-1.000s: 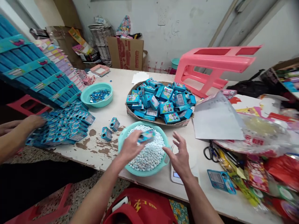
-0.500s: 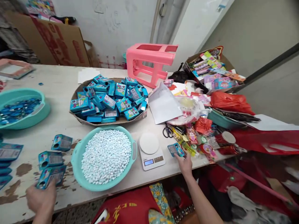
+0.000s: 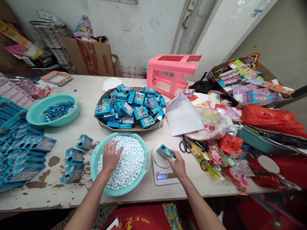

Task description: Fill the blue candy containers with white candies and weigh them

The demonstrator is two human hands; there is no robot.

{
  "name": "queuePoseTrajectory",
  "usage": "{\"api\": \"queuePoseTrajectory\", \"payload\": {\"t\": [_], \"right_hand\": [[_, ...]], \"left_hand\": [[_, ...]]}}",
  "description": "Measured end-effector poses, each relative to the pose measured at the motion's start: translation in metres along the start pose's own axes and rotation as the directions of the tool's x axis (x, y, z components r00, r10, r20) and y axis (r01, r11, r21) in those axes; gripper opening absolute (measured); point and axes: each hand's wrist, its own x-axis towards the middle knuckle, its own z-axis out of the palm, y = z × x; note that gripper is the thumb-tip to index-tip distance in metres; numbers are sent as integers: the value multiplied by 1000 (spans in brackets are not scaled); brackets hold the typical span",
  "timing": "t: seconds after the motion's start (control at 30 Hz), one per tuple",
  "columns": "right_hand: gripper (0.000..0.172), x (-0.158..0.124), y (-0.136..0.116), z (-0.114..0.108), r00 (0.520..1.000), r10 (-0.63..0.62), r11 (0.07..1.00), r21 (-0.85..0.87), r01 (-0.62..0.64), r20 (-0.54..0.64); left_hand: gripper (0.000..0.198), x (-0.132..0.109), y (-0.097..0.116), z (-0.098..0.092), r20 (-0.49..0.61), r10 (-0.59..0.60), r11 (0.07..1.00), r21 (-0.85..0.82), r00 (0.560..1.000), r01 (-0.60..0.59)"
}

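My left hand [image 3: 110, 155] rests with spread fingers on the small white candies [image 3: 127, 163] that fill a teal basin [image 3: 145, 166]. A small blue box [image 3: 165, 151] is gripped by my right hand [image 3: 177, 163] and sits over the round plate of a white kitchen scale [image 3: 163, 172]. Three more small blue boxes [image 3: 74, 156] lie on the table left of the basin.
A shallow basket [image 3: 134, 127] holds several blue boxes behind the basin. At the left stand a teal bowl [image 3: 38, 113] of blue pieces and rows of blue boxes [image 3: 21, 150]. A pink stool [image 3: 171, 72], scissors [image 3: 184, 145], paper and wrapped goods crowd the right side.
My left hand set a blue box down at the left and moved onto the candies. My right hand picked up a blue box from the right and brought it over the scale.
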Motion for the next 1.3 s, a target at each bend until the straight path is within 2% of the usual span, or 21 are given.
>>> {"api": "queuePoseTrajectory", "payload": {"t": [0.07,0.13,0.2,0.33,0.43,0.5,0.57,0.6,0.67,0.7,0.77,0.87,0.93,1.03,1.07,1.1,1.13,1.17,1.2,1.23,1.3], "right_hand": [[47,0,-2,8,1000,-2,1000,-11,2,28],[58,-5,-2,6,1000,14,1000,-17,-14,5],[65,-15,-3,-1,998,51,999,-9,-52,-40],[55,-40,-3,-22,986,134,991,32,-131,-104],[51,-55,5,-37,975,166,986,43,-162,-145],[49,-61,12,-45,967,178,984,53,-171,-185],[48,-63,14,-50,958,174,984,72,-161,-230],[47,-63,12,-50,955,168,985,83,-152,-245],[45,-58,1,-46,958,146,987,105,-123,-247],[43,-54,-10,-43,963,132,988,115,-107,-235],[41,-45,-37,-32,978,88,988,144,-62,-188],[40,-33,-85,-13,996,-6,971,236,27,-92],[45,-30,-114,0,999,-46,941,335,51,-23],[72,-36,-149,19,987,-50,826,562,-44,151],[73,-40,-158,25,970,-53,764,635,-115,238],[67,-45,-165,31,945,-47,699,686,-199,323],[60,-52,-170,37,929,-18,640,718,-274,371],[55,-59,-173,41,915,22,595,730,-336,403],[53,-67,-174,45,907,71,570,729,-379,416],[54,-75,-174,47,902,116,567,718,-404,415],[57,-91,-170,48,894,158,614,668,-421,419]], "left_hand": [[39,31,20,12,-17,56,998,-28,998,-56],[42,70,37,25,17,115,993,-25,993,-114],[48,113,52,43,103,146,988,28,984,-150],[68,188,71,89,299,128,975,137,946,-175],[75,216,74,110,361,98,980,128,927,-153],[79,219,70,108,336,71,996,35,939,-87],[88,207,64,93,315,76,977,-211,946,-8],[92,196,61,81,318,94,926,-376,943,35],[99,166,57,55,357,154,723,-676,921,140],[100,148,57,41,371,161,611,-765,914,203],[100,111,59,14,399,121,448,-839,909,309],[98,62,67,-21,460,28,335,-841,888,425],[88,36,69,-40,568,36,275,-797,822,538],[79,3,68,-62,749,155,214,-662,644,719],[79,-7,65,-68,788,204,213,-614,580,760],[78,-14,62,-73,813,246,221,-577,527,786],[75,-20,57,-78,829,270,241,-552,491,799],[71,-25,50,-81,838,266,278,-541,477,794],[65,-28,42,-82,839,223,335,-544,497,769],[59,-30,31,-81,824,129,416,-550,552,724],[54,-33,7,-70,682,-125,655,-489,720,576]]}}
